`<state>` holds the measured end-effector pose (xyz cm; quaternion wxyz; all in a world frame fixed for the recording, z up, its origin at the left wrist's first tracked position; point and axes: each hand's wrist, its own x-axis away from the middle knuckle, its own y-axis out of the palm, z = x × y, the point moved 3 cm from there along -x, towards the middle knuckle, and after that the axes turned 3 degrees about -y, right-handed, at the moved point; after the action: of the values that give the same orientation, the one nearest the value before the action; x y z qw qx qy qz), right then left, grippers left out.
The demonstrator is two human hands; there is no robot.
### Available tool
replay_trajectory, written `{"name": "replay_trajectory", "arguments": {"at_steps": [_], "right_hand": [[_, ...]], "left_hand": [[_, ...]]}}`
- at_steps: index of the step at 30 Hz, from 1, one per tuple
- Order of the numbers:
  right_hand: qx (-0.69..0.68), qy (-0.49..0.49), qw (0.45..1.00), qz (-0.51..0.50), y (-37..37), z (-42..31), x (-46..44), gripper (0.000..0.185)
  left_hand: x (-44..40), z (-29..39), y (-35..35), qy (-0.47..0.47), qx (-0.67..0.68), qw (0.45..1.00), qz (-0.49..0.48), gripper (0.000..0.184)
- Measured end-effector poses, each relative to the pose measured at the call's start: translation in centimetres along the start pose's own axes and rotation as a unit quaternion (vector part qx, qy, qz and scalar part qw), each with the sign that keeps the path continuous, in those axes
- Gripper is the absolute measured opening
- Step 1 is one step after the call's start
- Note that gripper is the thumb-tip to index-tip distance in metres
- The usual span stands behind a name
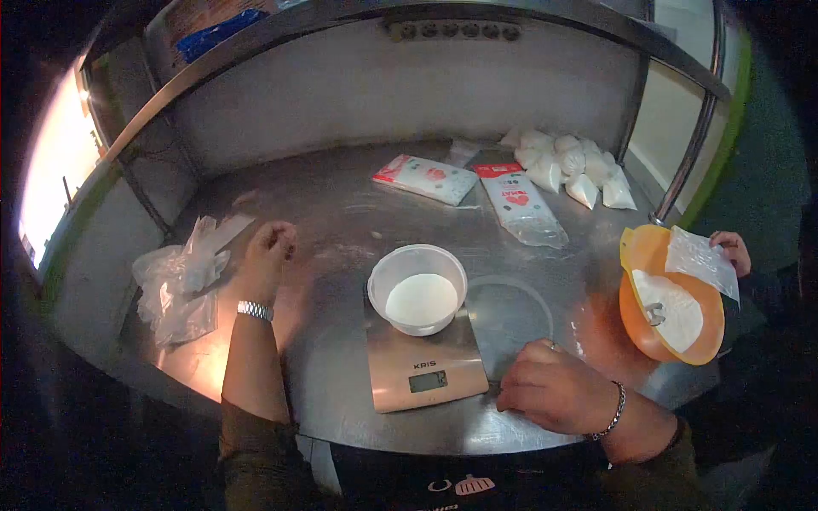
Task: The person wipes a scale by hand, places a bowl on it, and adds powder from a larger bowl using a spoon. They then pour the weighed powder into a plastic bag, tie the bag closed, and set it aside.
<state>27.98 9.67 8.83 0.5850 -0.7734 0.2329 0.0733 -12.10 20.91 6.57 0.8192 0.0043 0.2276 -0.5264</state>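
Note:
My left hand (271, 242), with a metal watch at the wrist, is over the steel table with its fingers curled in and nothing seen in them. Just left of it lies a heap of clear plastic bags (177, 281). My right hand (554, 387), wearing a chain bracelet, rests closed near the front edge, right of the scale; no object shows in it. Between my hands a kitchen scale (394, 362) bears a translucent round tub (385, 285) partly filled with white powder (423, 300). Its display is lit, but the digits are hard to read.
At right, another person's hand (731, 250) holds a clear bag (703, 262) at an orange bowl (632, 319) with white powder and a metal scoop (654, 313). Filled bags (573, 162) are piled at the back right, beside two printed packets (426, 179). A shelf rail (341, 19) crosses above.

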Motion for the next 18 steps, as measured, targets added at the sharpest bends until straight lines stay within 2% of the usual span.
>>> {"name": "replay_trajectory", "arguments": {"at_steps": [3, 6, 9, 12, 15, 18], "right_hand": [[0.002, 0.012, 1.0, -0.013, -0.4, -0.4, -0.2, 0.012], [-0.002, 0.005, 1.0, -0.014, -0.5, -0.3, -0.3, 0.014], [0.002, 0.014, 0.999, -0.03, -0.4, -0.3, -0.3, 0.015], [0.007, 0.004, 1.0, -0.013, -0.5, -0.4, -0.5, 0.017], [0.015, 0.009, 0.999, -0.032, -0.7, -0.6, -0.7, 0.019], [0.01, 0.017, 0.998, -0.052, -0.5, -0.4, -0.6, 0.021]], "left_hand": [[-0.7, -2.9, -1.6, -0.058, 0.047, 0.995, 0.065, 0.01], [-0.9, -4.5, -2.2, -0.098, 0.093, 0.988, 0.077, 0.013], [-1.3, -4.5, -2.0, -0.069, 0.016, 0.995, 0.076, 0.015], [-1.5, -5.0, -1.5, -0.037, 0.019, 0.997, 0.061, 0.017], [-0.2, -2.1, -0.9, -0.059, -0.043, 0.995, 0.07, 0.017], [-1.0, -3.8, -1.0, -0.061, -0.003, 0.997, 0.053, 0.017]]}}
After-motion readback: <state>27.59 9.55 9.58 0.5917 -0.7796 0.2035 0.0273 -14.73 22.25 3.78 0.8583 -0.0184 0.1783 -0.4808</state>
